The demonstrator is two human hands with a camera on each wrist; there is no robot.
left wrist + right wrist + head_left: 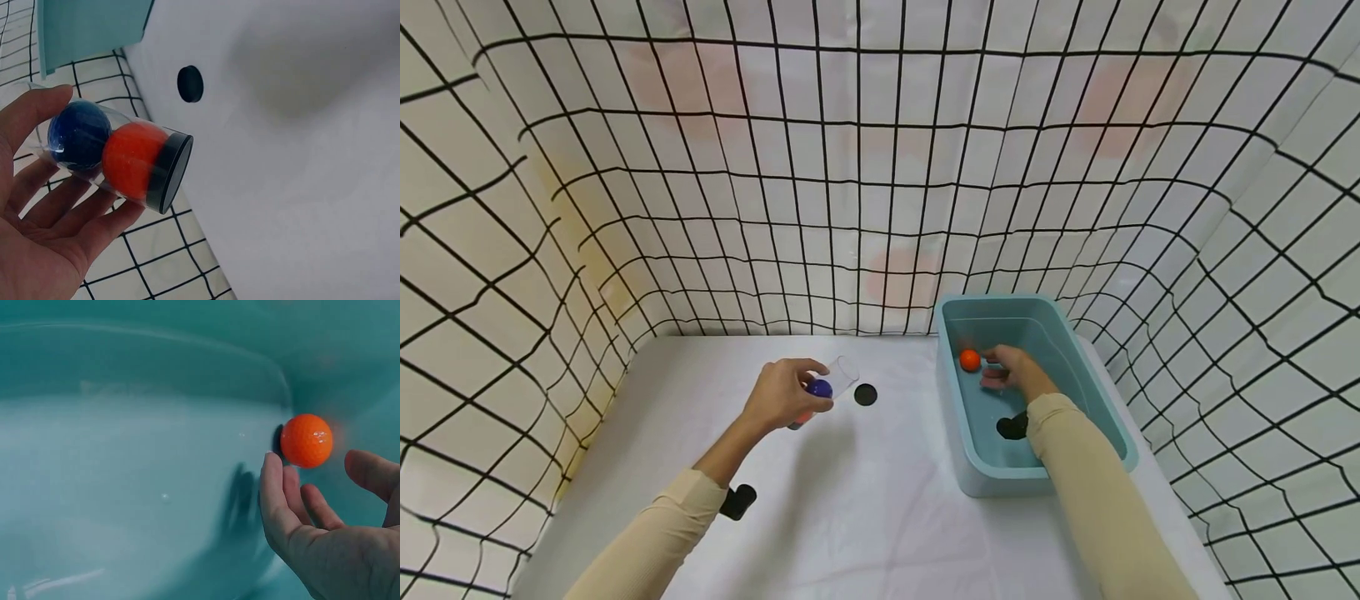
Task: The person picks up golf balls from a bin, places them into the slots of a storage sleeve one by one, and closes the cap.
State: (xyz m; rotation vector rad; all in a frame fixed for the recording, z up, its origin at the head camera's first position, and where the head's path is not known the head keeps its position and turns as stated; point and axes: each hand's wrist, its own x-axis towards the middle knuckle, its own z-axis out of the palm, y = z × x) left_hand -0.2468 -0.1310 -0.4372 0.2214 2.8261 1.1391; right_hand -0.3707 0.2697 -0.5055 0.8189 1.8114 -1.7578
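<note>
My left hand [779,395] grips a clear tube [844,373] above the table, tilted with its uncapped end up and to the right. Inside the tube are a dark blue ball [80,135] and an orange ball [134,159], the orange one against the black cap [177,174] at the lower end. My right hand [1017,372] reaches into a teal bin [1000,472], its fingers spread beside an orange golf ball [306,440]. That golf ball rests on the bin floor near a wall, between the thumb and the fingertips without visible grip.
A round black lid [866,394] lies on the white-covered table [880,517] between the tube and the bin. Black netting [895,183] surrounds the table at the back and both sides. The bin's raised walls stand around my right hand.
</note>
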